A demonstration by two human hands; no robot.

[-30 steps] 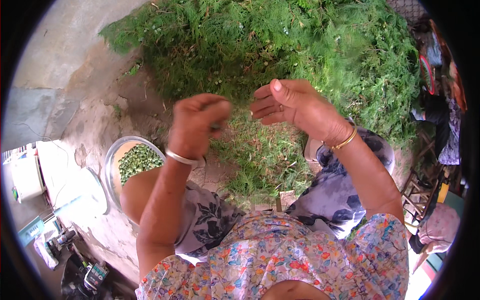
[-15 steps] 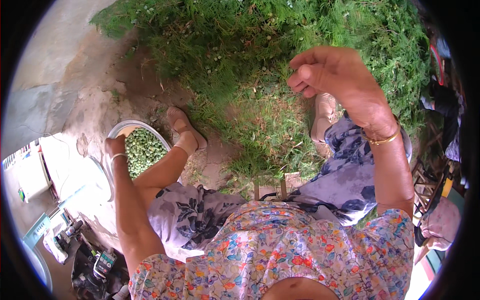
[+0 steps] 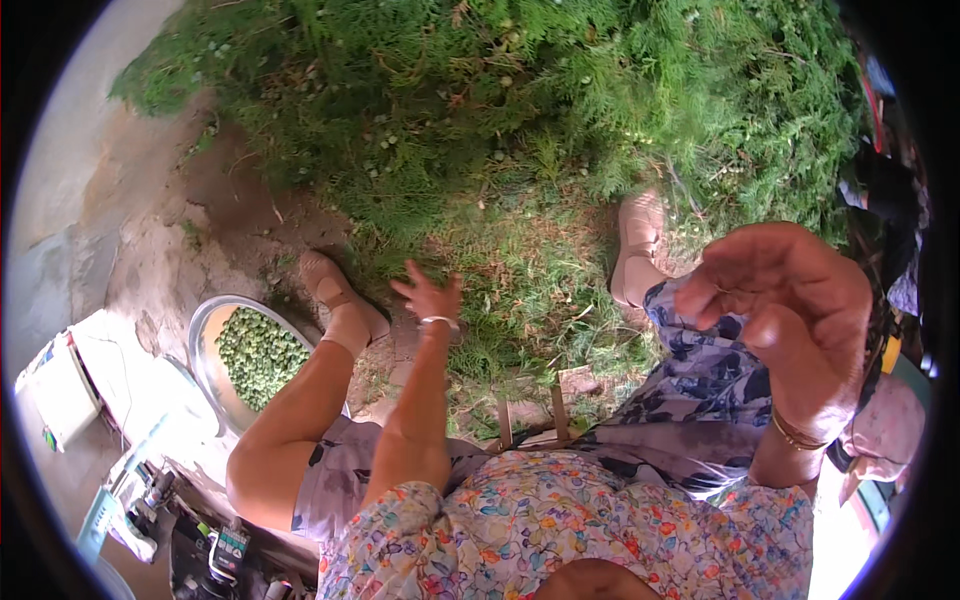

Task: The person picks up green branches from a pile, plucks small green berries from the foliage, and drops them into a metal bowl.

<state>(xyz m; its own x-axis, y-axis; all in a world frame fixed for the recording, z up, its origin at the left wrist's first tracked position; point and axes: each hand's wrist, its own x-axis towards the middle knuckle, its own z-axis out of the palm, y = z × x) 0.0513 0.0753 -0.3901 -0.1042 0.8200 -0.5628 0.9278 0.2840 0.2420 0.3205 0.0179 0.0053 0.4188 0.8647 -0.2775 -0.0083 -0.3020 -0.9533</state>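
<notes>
My left hand [image 3: 430,297] hangs over the ground between my feet, fingers spread and holding nothing. A bracelet circles that wrist. Raised close to the camera on the right, my right hand [image 3: 795,290] has loosely curled fingers, the thumb apart from them, and nothing visible in the palm. Left of my left foot stands a round metal basin [image 3: 211,372] partly filled with small green cones [image 3: 258,355]. Ahead of my feet lies a wide heap of green conifer branches [image 3: 440,110] bearing some pale round cones. Loose sprigs [image 3: 520,300] cover the ground between my shoes.
A concrete wall [image 3: 70,190] rises at the far left. White containers [image 3: 60,390] and a dark box of bottles and small items [image 3: 225,550] sit at the lower left. Wooden stool parts [image 3: 560,412] show between my legs. A pink cloth bundle [image 3: 885,425] is at the right.
My left hand has left the basin and moved right, over the ground between my feet, its fingers now spread. My right hand has come back from the branches, down and to the right.
</notes>
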